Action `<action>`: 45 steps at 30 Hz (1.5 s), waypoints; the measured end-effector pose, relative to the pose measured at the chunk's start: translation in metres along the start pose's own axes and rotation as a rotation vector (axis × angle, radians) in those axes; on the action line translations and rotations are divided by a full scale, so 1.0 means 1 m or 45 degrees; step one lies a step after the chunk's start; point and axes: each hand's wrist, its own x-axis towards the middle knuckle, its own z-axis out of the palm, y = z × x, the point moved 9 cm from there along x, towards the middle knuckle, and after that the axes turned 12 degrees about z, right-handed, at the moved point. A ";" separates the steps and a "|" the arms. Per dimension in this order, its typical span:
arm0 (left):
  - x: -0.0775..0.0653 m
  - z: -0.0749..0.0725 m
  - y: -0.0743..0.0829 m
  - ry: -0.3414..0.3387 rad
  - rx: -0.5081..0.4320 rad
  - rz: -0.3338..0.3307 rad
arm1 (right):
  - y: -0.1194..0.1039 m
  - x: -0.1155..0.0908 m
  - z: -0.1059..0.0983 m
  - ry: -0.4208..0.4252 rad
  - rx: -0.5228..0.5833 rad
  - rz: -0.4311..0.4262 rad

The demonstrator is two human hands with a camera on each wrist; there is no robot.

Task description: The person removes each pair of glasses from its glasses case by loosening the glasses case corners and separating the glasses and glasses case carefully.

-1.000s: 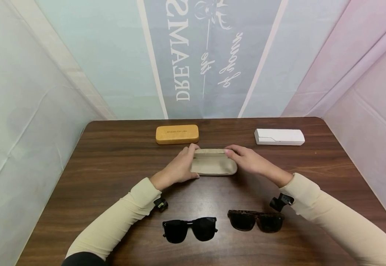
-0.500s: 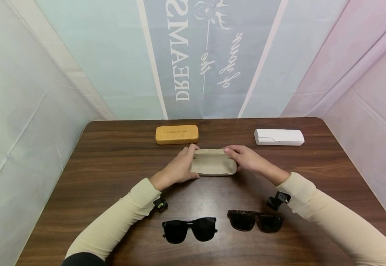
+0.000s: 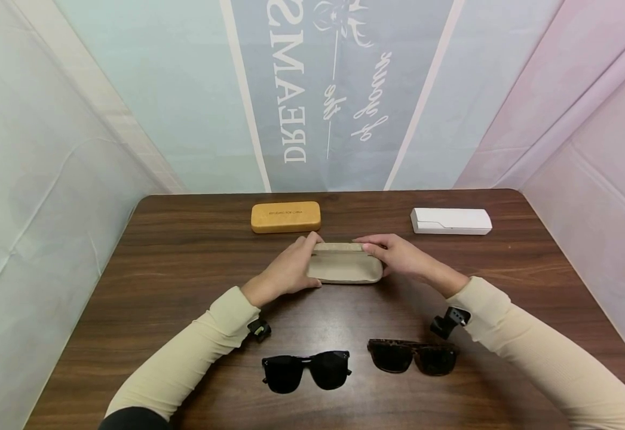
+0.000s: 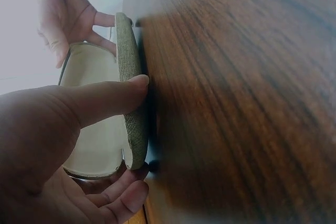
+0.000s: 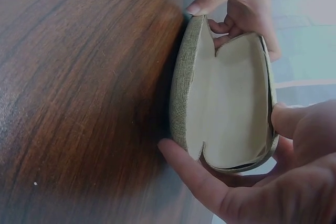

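As the left hand (image 3: 285, 270) grips one end of the open beige case (image 3: 346, 270), the right hand (image 3: 401, 258) clasps the other, black sunglasses (image 3: 285, 375) lying nearer the person.

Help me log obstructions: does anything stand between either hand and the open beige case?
Nothing visible does: the left hand and right hand grip the open beige case at opposite ends. The black sunglasses and tortoiseshell sunglasses lie apart from both hands.
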 end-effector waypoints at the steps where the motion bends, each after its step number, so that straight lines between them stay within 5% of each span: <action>1: 0.000 0.000 0.001 0.001 0.003 0.000 | 0.000 0.000 0.000 -0.004 -0.005 -0.003; 45: 0.001 0.002 0.008 -0.072 0.135 0.096 | -0.003 -0.005 0.003 -0.086 -0.122 -0.137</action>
